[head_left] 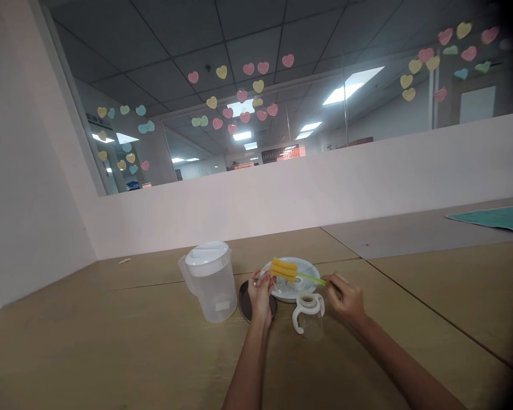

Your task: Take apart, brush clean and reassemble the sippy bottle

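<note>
My right hand (344, 299) grips the green handle of a sponge bottle brush (284, 269), whose yellow head points left. My left hand (261, 293) is up beside the sponge head, fingertips pinched close to it; what they hold, perhaps something small and clear, I cannot make out. Under the brush lies a white plate (267, 265) with small clear and white pieces in it, partly hidden. Nearer to me stands a clear bottle with a white two-handled collar (308, 304). A dark round tray or lid (244, 304) lies partly behind my left hand.
A translucent pitcher (216, 290) with a white lid stands left of my hands. A teal cloth (496, 216) lies at the far right. The wooden table (154, 341) meets a white wall below a window with heart-shaped notes.
</note>
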The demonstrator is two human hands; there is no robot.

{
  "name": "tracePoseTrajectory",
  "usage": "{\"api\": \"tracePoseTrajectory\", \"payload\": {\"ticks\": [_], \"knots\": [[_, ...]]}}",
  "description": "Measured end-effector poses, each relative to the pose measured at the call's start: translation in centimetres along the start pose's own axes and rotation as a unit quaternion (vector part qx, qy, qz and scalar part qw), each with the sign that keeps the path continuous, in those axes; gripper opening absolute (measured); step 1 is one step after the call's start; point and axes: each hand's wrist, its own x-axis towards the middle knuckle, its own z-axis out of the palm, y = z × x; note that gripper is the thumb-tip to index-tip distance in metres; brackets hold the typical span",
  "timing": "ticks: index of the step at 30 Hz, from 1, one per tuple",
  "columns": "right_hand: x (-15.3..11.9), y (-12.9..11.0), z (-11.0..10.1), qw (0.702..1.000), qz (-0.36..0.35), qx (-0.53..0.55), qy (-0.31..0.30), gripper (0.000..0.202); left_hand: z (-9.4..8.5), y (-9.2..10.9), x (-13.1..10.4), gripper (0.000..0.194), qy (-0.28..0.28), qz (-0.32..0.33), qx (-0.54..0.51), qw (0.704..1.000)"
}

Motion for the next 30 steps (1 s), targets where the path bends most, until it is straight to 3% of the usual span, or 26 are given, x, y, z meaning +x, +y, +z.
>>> {"api": "tracePoseTrajectory", "payload": {"ticks": [3,9,16,25,30], "knots": [[-0.2,-0.3,0.4,1.000,-0.005,-0.027,-0.007,0.030,0.0,-0.1,-0.2,0.052,-0.005,0.004,0.015,1.000],[0.2,0.1,0.5,0.992,0.049,-0.112,0.042,0.034,-0.2,0.1,0.2,0.053,-0.004,0.018,0.036,0.999],[-0.1,0.3,0.7,0.993,0.000,-0.116,0.009,0.034,-1.2,1.2,1.1,0.050,0.023,0.101,0.115,0.988],[0.1,0.5,1.1,0.989,0.065,-0.131,-0.002,0.034,-3.6,1.3,1.5,0.037,0.086,0.188,0.361,0.909],[0.3,0.7,1.4,0.992,0.027,-0.121,-0.031,0.038,-4.8,1.1,2.0,0.028,0.101,0.189,0.460,0.862]]}}
